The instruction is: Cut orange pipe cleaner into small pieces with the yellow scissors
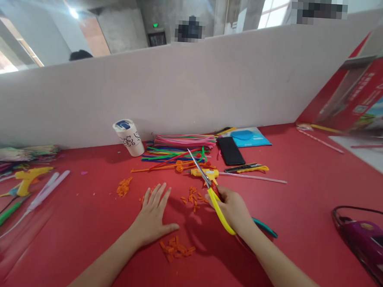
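My left hand [154, 217] lies flat with its fingers spread on the red table [84, 241], partly over some orange bits. In my right hand [234, 209] is a pair of scissors [218, 206] with yellow handles, blades pointing up and away to the left. Small cut orange pieces [194, 197] lie between my hands. Nearer to me is another heap of orange pieces [177, 248], and a finer orange pile [123, 187] sits left of my left fingers. A yellow glue gun [205, 174] lies just beyond the scissors, with a long glue stick [254, 177] at its back.
Bundled coloured pipe cleaners [185, 141], a white patterned cup [130, 137], a black phone [230, 151] and a yellow utility knife [248, 167] lie before the white partition [182, 86]. Another glue gun [30, 179] is at left. A purple device [367, 243] with a cord is at right.
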A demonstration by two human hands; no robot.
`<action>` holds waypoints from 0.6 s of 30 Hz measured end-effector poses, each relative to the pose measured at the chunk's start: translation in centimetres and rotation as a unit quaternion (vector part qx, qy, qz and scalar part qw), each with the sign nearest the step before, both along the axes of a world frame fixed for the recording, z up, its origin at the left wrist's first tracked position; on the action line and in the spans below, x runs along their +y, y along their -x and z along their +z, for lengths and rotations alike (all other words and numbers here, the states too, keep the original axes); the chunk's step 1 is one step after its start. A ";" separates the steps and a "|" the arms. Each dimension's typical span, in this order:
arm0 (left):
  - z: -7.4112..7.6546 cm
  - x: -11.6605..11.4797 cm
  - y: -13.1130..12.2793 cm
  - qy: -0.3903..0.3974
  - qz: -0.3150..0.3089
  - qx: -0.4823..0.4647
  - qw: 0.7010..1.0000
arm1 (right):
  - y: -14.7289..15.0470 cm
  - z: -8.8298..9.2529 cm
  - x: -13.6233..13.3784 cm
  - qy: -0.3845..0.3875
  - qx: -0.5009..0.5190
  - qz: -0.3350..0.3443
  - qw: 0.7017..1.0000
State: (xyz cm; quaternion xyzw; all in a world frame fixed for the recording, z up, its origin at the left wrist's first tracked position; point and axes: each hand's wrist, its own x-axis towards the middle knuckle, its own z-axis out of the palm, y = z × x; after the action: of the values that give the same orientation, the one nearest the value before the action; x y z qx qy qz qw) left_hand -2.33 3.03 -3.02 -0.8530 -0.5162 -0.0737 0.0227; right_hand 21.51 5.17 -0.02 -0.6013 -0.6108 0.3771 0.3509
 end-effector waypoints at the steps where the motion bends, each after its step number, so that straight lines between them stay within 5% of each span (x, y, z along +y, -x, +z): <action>1: -0.2 0.2 -0.1 -0.007 0.003 0.000 1.000 | 0.0 -0.1 0.0 0.000 -0.002 0.001 1.000; 6: -0.8 1.7 -1.6 -0.074 0.080 -0.032 0.994 | 0.2 -0.6 0.1 -0.003 -0.013 0.004 1.000; 13: -1.4 1.6 -4.6 -0.084 0.081 -0.032 0.993 | 0.0 -0.5 0.2 -0.004 -0.017 0.002 1.000; 18: -2.0 1.5 -2.5 -0.121 0.140 0.002 0.983 | -0.1 -0.6 0.2 -0.003 -0.014 0.002 1.000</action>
State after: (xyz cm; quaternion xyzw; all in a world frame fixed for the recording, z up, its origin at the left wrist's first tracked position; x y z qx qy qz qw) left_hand 0.13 4.49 -5.01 -0.7634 -0.6177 -0.1303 0.1365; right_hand 21.62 5.38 -0.64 -0.6039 -0.6182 0.3678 0.3433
